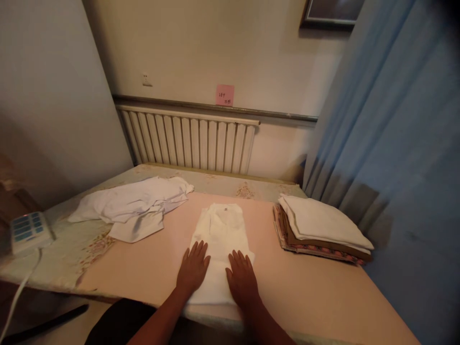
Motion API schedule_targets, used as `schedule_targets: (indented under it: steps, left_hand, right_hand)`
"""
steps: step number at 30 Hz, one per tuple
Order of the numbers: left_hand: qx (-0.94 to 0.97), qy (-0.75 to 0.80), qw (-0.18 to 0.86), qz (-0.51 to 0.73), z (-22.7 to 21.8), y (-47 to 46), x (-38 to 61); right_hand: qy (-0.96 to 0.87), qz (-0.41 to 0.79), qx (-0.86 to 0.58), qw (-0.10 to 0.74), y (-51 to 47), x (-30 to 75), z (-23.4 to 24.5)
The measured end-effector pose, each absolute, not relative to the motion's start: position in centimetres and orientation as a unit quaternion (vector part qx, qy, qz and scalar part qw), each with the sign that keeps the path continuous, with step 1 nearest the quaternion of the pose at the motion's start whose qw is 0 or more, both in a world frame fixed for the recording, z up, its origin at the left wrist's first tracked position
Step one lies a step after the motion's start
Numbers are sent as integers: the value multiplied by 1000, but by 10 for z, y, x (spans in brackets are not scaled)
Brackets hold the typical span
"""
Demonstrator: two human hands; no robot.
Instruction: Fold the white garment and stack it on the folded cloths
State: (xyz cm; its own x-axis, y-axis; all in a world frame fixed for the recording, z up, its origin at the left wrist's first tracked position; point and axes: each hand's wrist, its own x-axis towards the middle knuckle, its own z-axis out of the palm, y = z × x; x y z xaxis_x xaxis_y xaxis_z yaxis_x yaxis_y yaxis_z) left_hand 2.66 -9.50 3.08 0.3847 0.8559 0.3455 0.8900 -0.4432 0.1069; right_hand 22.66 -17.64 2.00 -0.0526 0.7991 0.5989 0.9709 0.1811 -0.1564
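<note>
"White and folded, the garment (223, 232) lies where, exactly?"

"Flat on the pink mat (151, 268), near and central in the scene. It may be a shirt, but the small dark mark (225, 209) at its far end is too tiny to make out."

"And the hands?"

"Both rest palm down with fingers a little apart, gripping nothing. The left hand (194, 268) covers part of the left side, the right hand (242, 278) part of the right, with a strip of white between them."

"How would it handle?"

"Probably light, soft and limp, hardly fragile, but easily creased. Its folded layers could slip over one another if only the top one were pinched."

"So where is the best hold?"

"Likely along both long side edges, fingers under every layer and thumbs on top. One corner alone would probably let the folds drop open."

"What lies around it?"

"At the far left, a rumpled heap of white cloth (129, 199); to the right, well apart from the garment, a stack of folded fabrics (323, 220) with a white piece uppermost."
</note>
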Motion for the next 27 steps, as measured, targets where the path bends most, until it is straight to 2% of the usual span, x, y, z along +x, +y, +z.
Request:
schedule_targets:
  steps: [27]
  left_hand:
    - [-831, -521, 56, -188, 29, -94, 26]
  right_hand:
    - [-711, -173, -616, 292, -174, 228, 15]
